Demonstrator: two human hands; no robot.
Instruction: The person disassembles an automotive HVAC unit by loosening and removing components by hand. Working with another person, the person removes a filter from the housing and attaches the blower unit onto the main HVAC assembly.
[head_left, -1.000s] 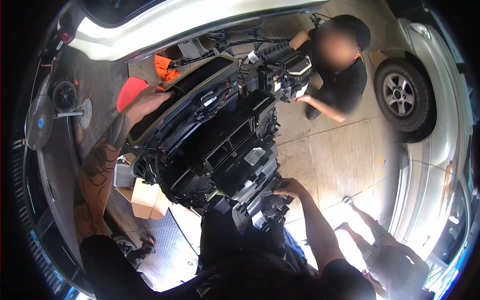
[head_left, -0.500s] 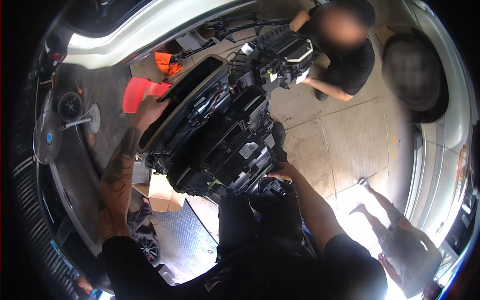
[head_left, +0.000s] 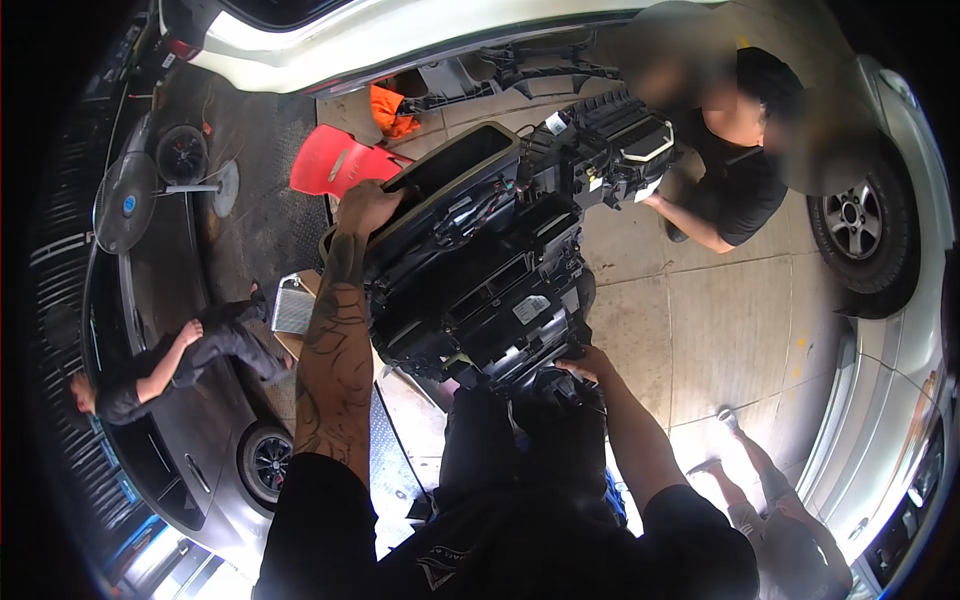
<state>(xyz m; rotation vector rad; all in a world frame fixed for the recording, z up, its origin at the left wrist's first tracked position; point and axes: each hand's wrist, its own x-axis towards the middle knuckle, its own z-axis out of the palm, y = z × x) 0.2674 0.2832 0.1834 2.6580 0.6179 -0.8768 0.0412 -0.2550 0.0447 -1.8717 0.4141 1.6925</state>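
Observation:
A big black car dashboard assembly [head_left: 480, 290], with vents, wiring and a white label on it, is held up before my legs. My left hand [head_left: 368, 208] is closed around the rim of its long open box-like section, on the upper left; some fingertips are hidden behind that rim. Lower down, my right hand [head_left: 590, 366] grips the near edge close to my knee. At the far end, a co-worker in a black shirt [head_left: 740, 180] has a hand against the blower-housing part [head_left: 610, 145].
A red plastic panel [head_left: 345, 160] and orange cloth [head_left: 393, 112] lie beyond the assembly. A pedestal fan [head_left: 128, 205] stands left. Cars flank the space, one with a wheel [head_left: 855, 225] at right. People walk at left [head_left: 180, 360] and lower right [head_left: 780, 535].
The view has shifted, so the scene sits further right. The assembly stays in both my hands. A person now shows at the left, and the right-hand car's wheel is plainer.

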